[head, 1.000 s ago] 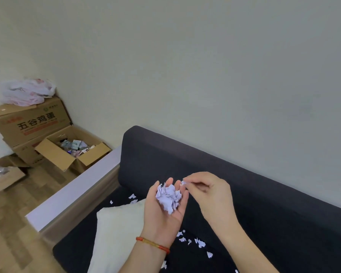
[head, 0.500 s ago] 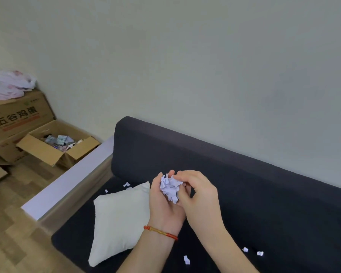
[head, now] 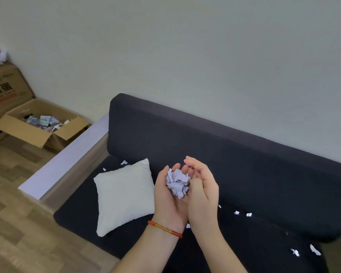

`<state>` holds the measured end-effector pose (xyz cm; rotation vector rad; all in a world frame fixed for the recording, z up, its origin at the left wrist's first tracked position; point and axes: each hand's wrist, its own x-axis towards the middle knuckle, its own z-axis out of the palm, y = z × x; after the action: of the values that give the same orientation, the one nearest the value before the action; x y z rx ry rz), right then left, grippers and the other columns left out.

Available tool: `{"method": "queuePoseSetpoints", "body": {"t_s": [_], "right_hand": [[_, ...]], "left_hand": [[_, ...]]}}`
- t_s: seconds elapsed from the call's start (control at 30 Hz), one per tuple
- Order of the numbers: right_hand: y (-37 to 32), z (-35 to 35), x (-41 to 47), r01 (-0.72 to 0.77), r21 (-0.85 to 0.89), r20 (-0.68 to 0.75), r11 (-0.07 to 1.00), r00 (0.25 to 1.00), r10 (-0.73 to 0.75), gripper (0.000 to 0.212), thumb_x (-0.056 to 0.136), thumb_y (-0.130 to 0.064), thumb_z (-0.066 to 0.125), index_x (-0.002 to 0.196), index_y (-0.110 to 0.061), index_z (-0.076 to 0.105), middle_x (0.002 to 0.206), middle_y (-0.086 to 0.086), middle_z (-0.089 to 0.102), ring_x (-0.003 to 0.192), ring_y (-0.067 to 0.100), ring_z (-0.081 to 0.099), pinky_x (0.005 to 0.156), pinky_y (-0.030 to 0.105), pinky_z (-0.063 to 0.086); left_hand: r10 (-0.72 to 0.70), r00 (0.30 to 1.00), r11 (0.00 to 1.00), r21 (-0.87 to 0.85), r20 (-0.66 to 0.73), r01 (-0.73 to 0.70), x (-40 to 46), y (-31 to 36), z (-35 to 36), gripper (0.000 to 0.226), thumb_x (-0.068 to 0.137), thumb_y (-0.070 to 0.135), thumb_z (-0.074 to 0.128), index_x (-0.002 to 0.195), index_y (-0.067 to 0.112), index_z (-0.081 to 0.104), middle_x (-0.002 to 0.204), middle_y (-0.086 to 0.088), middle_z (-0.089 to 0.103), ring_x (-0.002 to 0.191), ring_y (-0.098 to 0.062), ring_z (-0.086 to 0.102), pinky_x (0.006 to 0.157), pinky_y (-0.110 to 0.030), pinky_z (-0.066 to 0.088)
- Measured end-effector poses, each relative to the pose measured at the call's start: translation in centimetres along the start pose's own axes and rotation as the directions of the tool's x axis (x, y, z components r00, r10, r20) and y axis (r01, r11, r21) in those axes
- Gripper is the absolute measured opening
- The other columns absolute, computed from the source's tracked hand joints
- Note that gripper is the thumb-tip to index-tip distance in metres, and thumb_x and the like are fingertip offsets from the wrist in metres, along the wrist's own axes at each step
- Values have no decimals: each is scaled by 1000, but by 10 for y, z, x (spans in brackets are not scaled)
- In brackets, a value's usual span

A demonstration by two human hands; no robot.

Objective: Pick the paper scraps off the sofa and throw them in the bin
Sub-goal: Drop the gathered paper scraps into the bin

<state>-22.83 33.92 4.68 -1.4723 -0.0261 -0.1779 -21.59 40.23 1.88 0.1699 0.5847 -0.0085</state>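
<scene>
My left hand (head: 168,205), with a red cord bracelet at the wrist, is cupped palm-up and holds a bunch of white paper scraps (head: 177,183) above the dark sofa (head: 244,154). My right hand (head: 204,192) stands edge-on against the right side of the bunch, its fingers loosely curved and holding nothing. Loose scraps lie on the seat: a few to the right of my hands (head: 237,213), more at the far right (head: 294,252), and some behind the pillow (head: 124,162). No bin is in view.
A white pillow (head: 122,194) lies on the seat left of my hands. A white-topped low ledge (head: 67,154) borders the sofa's left end. Beyond it an open cardboard box (head: 34,133) and stacked boxes stand on the wooden floor (head: 18,233).
My right hand let go of the pinched scrap into the bunch, then drew its fingers off the pile and now rests beside it. The view has shifted right and back, showing more of the seat.
</scene>
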Motion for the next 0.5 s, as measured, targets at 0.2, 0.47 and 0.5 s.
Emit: {"method": "queuePoseSetpoints", "body": {"t_s": [0.2, 0.47, 0.5], "right_hand": [[-1, -15, -32, -343, 381, -35, 859, 923, 384, 22, 104, -25, 63, 114, -25, 82, 122, -2, 79, 114, 16, 76, 91, 31, 63], [7, -50, -106, -267, 298, -105, 917, 945, 310, 30, 99, -44, 64, 122, -30, 77, 127, -2, 76, 121, 19, 72, 103, 40, 59], [6, -54, -117, -245, 264, -104, 933, 954, 280, 37, 96, -54, 66, 126, -33, 75, 129, -5, 75, 123, 18, 70, 106, 42, 57]], "left_hand": [[49, 995, 993, 104, 88, -58, -33, -13, -33, 38, 97, 38, 54, 107, 15, 84, 119, -9, 79, 112, -30, 75, 100, -48, 53], [37, 987, 914, 394, 156, -96, -97, -51, -62, 34, 80, 34, 67, 103, 15, 84, 120, -11, 78, 101, -19, 78, 93, -39, 55], [63, 985, 869, 476, 163, -135, -109, -57, -63, 37, 85, 33, 69, 113, 13, 81, 125, -11, 76, 109, -20, 74, 100, -41, 53]]}}
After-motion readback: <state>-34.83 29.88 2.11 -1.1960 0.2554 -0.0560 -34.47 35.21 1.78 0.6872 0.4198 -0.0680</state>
